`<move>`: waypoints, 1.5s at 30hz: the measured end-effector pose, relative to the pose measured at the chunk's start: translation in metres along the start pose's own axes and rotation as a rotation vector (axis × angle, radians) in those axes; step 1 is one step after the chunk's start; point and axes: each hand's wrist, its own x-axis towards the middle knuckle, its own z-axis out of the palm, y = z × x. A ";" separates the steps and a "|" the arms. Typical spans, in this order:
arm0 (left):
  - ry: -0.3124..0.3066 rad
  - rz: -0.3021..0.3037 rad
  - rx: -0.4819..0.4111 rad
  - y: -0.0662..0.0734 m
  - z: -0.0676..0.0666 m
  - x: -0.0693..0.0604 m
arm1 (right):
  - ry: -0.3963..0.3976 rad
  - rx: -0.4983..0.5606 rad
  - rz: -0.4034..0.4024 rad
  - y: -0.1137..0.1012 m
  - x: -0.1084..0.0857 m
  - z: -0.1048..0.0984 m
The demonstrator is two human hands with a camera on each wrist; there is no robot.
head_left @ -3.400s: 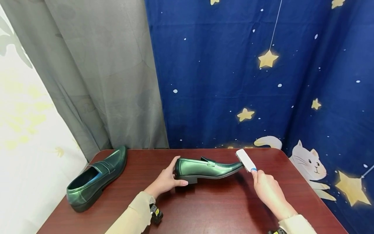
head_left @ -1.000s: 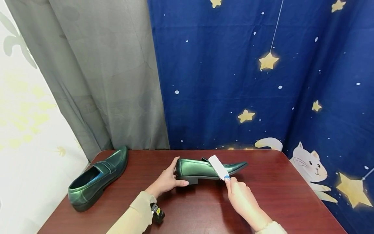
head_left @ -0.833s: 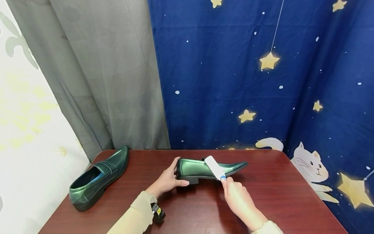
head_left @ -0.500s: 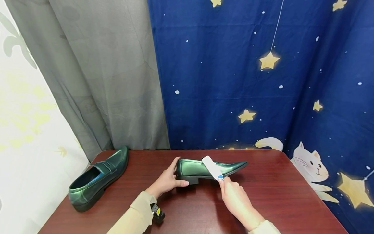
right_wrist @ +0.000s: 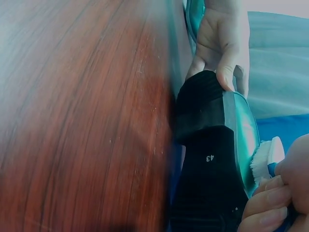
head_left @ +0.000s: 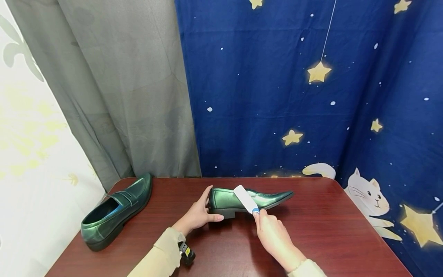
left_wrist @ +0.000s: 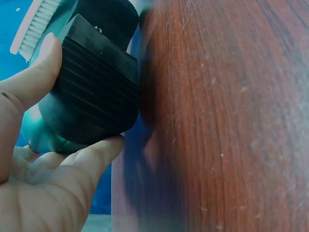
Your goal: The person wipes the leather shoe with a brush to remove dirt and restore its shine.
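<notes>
A shiny green loafer [head_left: 226, 198] is held by its heel end in my left hand [head_left: 196, 215], toe pointing right and sole turned partly toward me. In the left wrist view, my thumb and fingers curl around the black ridged heel [left_wrist: 96, 82]. My right hand [head_left: 275, 232] grips the handle of a white brush [head_left: 245, 199] that has a blue band. The brush head lies across the middle of the loafer's side. White bristles [right_wrist: 261, 159] touch the green upper in the right wrist view, where the black sole [right_wrist: 205, 179] also shows.
The matching green loafer [head_left: 115, 211] stands upright at the left of the reddish-brown table [head_left: 328, 223]. Behind the table hang a grey curtain [head_left: 138, 96] and a blue star-patterned curtain [head_left: 259, 96].
My right hand has moved the brush leftward along the loafer, from the toe to the middle of its side. My left hand keeps its grip on the heel.
</notes>
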 end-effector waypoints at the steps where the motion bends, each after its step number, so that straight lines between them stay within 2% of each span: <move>1: -0.001 -0.003 -0.002 -0.001 0.000 0.000 | 0.003 0.001 -0.004 -0.001 0.000 0.001; 9: 0.002 0.001 0.000 -0.001 0.000 -0.001 | -0.012 0.012 -0.025 -0.012 0.002 0.010; 27: 0.016 0.001 -0.064 -0.001 0.000 -0.003 | -0.030 0.036 -0.046 -0.034 0.008 0.026; 37: 0.027 0.012 -0.023 -0.002 0.000 -0.002 | -0.050 0.058 -0.060 -0.047 0.012 0.033; 45: 0.043 0.043 0.010 -0.002 0.000 -0.001 | -0.109 0.078 -0.056 -0.059 0.014 0.038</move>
